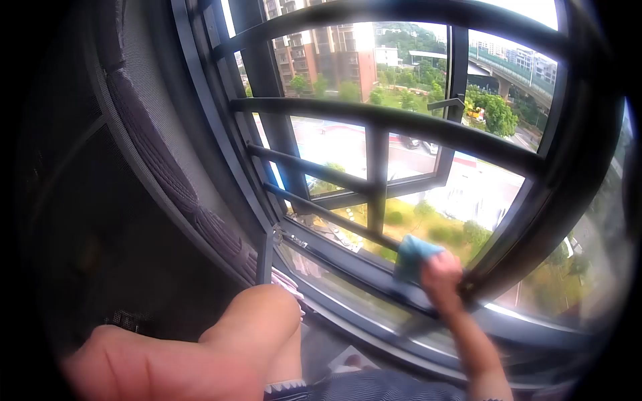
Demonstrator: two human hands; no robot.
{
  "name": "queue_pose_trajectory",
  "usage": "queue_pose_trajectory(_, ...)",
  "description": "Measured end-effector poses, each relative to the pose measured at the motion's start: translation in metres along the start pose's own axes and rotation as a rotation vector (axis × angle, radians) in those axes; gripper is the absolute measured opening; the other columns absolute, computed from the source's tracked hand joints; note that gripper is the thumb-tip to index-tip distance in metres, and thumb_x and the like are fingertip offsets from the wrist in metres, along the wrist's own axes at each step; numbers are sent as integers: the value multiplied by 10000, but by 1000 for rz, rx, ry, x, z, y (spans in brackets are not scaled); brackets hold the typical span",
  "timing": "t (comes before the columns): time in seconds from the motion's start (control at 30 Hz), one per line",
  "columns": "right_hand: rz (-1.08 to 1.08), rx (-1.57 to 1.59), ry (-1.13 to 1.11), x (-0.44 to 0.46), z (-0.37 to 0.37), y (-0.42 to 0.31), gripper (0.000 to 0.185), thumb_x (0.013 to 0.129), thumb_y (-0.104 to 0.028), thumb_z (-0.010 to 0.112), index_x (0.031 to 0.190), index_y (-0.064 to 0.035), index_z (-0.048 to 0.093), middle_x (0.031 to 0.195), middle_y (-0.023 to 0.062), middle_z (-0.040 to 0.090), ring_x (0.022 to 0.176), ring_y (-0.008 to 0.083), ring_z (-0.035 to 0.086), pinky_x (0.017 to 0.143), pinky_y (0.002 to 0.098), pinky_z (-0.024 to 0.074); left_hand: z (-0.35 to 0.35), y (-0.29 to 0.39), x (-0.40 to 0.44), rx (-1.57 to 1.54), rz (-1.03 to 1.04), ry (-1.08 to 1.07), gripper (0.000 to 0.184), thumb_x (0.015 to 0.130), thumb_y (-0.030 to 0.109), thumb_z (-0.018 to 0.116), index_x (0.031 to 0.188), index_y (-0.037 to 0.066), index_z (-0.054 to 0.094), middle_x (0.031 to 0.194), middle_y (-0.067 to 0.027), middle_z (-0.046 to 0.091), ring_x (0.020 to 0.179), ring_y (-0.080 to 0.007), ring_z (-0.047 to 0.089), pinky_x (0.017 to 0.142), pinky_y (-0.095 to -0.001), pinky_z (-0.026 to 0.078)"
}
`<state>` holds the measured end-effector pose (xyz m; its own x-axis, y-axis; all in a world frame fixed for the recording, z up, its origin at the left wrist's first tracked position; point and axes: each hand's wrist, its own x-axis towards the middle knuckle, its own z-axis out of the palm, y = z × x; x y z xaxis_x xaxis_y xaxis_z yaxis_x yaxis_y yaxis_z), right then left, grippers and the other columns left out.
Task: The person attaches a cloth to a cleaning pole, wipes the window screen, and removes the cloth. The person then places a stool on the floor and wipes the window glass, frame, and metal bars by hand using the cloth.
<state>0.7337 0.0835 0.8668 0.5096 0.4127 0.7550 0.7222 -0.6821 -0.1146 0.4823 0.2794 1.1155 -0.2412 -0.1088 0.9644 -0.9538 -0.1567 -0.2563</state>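
Observation:
My right hand point(443, 273) is closed around a light blue cleaning cloth point(413, 257). The cloth is bunched against the lowest dark bar of the window guard point(334, 217), near its right end. Part of it hangs below the bar, over the bottom of the frame. At the lower left, close to the camera, is a large pinkish, creased patch of skin. It looks like part of my left hand point(154, 364), but I cannot make out any fingers or anything held. My bent knee point(271, 311) is beside it.
Beyond the bars, an outward-opened window sash point(441, 167) with a handle point(447, 103) hangs over a drop to the grounds below. A gathered purple-grey curtain point(174, 174) runs down the left. The sill track point(314, 250) lies under the bars. Buildings and an elevated road stand outside.

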Motion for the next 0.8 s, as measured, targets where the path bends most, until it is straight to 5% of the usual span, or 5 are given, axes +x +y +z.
queue_pose_trajectory(0.17, 69, 49, -77, -1, -9, -2, 117, 763, -177, 623, 741, -77, 564, 722, 86, 543, 707, 273, 530, 625, 393, 378, 9, -22, 22, 41, -20, -30, 278, 864, 136, 566, 1117, 23, 571, 955, -134, 597, 776, -160, 578, 660, -251, 474)
queue_pose_trajectory(0.37, 116, 537, 43, 27, -46, -13, 140, 834, -78, 561, 951, -17, 608, 908, 133, 571, 836, 286, 553, 716, 350, 427, 23, -25, 13, 200, 12, -64, 303, 864, 154, 575, 1135, 20, 567, 933, -129, 599, 732, -143, 580, 625, -238, 477)
queue_pose_trajectory(0.5, 51, 725, 158, 72, -113, -34, 144, 862, -37, 526, 984, -1, 594, 948, 138, 540, 859, 271, 551, 733, 317, 441, 39, -70, -38, 305, -573, -272, 320, 864, 166, 581, 1147, 18, 565, 919, -126, 601, 703, -131, 582, 602, -229, 479)
queue_pose_trajectory(0.63, -156, 620, 219, 111, -142, -49, 155, 817, -24, 556, 966, -14, 597, 1021, 147, 554, 966, 325, 521, 824, 386, 415, 57, -131, -88, -376, -1298, -239, 434, 875, 290, 592, 1188, -3, 516, 963, -82, 606, 807, -111, 620, 666, -209, 535)
queue_pose_trajectory(0.8, -384, 393, 241, 143, -144, -49, 257, 787, -94, 616, 1036, -37, 589, 1145, 140, 548, 1115, 334, 474, 928, 445, 334, 59, -153, -81, -720, -1325, 64, 341, 875, 206, 599, 1145, 10, 531, 947, -71, 623, 818, -119, 632, 718, -241, 545)
